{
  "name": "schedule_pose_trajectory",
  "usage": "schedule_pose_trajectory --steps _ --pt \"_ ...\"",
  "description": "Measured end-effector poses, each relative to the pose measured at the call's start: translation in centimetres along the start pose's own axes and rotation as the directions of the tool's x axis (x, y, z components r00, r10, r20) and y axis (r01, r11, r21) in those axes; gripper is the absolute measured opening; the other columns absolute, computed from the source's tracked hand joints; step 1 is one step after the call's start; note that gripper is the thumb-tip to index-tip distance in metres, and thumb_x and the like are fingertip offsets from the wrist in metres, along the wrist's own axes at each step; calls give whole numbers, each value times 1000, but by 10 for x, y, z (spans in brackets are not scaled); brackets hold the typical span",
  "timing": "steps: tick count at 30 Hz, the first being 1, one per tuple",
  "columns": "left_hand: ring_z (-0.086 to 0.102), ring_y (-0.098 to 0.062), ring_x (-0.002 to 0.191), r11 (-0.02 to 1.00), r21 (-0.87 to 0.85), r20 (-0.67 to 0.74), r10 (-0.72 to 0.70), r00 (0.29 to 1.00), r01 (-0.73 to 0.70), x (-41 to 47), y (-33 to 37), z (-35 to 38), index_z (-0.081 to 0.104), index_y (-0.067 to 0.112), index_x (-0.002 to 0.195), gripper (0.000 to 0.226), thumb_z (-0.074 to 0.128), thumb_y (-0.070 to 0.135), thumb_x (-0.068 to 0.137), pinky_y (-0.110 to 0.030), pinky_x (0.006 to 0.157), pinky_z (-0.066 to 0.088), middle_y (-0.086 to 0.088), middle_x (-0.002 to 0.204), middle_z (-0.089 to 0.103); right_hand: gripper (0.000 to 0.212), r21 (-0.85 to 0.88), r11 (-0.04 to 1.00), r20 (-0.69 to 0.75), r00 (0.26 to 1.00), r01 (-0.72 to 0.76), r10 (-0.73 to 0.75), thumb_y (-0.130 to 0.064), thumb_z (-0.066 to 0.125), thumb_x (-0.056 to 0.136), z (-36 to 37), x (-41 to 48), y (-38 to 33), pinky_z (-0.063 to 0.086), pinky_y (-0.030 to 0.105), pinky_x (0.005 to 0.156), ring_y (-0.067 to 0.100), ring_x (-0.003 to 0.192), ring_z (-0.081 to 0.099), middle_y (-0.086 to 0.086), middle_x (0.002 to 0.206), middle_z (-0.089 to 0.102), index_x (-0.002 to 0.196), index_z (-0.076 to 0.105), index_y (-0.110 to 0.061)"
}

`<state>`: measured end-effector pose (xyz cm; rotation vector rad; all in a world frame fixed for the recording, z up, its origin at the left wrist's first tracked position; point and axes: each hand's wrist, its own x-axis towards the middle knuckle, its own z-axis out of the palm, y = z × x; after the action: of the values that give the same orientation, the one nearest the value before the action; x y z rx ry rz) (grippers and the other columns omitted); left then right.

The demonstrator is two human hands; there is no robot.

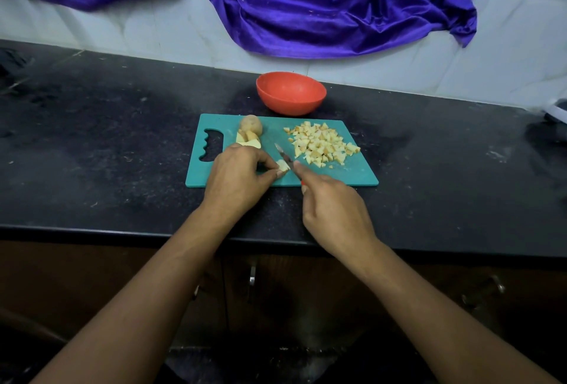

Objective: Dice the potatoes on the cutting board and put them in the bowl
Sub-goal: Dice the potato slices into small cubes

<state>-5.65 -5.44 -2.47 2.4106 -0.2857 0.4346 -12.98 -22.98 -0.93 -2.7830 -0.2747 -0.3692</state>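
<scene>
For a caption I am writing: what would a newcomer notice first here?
The purple cloth draped over the wall at the top stands out most. Below, an orange bowl sits behind a teal cutting board, where the left hand pinches a potato piece and the right hand holds a knife beside a pile of cubes.

Board (352,173) lies mid-counter (107,153), handle slot at its L end. Bowl (291,93) sits on counter just behind board's back edge, not touching. On board: pile of dice (322,144) on R half; potato (251,124) near back-L, w/ cut pieces (247,139) touching it in front. Left hand (236,178) over front-L part, pinching a small piece (283,166) at front-centre. Knife (283,156) just R of it, held by right hand (334,212) at board's front edge. Cloth (306,9) hangs on wall (153,31) behind counter; cupboards (276,291) below.
</scene>
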Motion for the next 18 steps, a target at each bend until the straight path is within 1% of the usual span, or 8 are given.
schedule_pose_trajectory --steps 2,6,10,12,15,18 --pt "64 -8 101 1000 -3 2 5 1000 -5 0 0 1 79 34 95 15 81 44 83 -41 90 56 12 100 75 54 10 1000 -5 1000 13 -13 -25 43 107 1 -2 1 54 41 79 18 96 61 0 113 65 160 34 -29" --pt "65 -7 98 999 -22 -3 27 1000 -27 -1 0 0 80 33 92 13 81 42 83 -40 88 57 14 97 74 55 -99 994 38 998 53 -50 -25 43 106 0 1 -3 52 38 74 19 93 61 0 108 64 160 33 -30" --pt "64 -9 98 999 -24 -3 37 999 -37 -2 2 -3 80 30 92 11 82 37 84 -40 90 56 13 97 74 57 -166 984 88 995 60 -46 -26 44 106 -1 6 -6 55 42 78 22 97 63 2 110 64 161 30 -30" --pt "63 -10 101 999 -19 6 45 999 -45 -3 0 -3 80 30 96 12 81 35 85 -41 91 55 14 98 74 56 -131 990 71 996 53 -44 -26 43 106 -1 4 -4 55 42 78 21 96 62 0 111 64 161 31 -31" --pt "63 -10 103 999 -22 13 49 999 -48 -3 -2 -3 80 31 100 13 79 32 87 -42 92 55 16 99 75 54 -11 999 4 999 35 -35 -27 43 107 -1 -4 0 55 41 79 17 95 61 -2 111 64 160 33 -32" --pt "64 -9 103 999 -28 2 41 999 -41 -3 -1 -3 80 31 99 12 79 31 87 -41 93 55 16 99 75 54 -3 998 16 998 58 -58 -26 43 107 0 -5 2 54 41 77 16 92 60 -3 109 64 160 33 -32"
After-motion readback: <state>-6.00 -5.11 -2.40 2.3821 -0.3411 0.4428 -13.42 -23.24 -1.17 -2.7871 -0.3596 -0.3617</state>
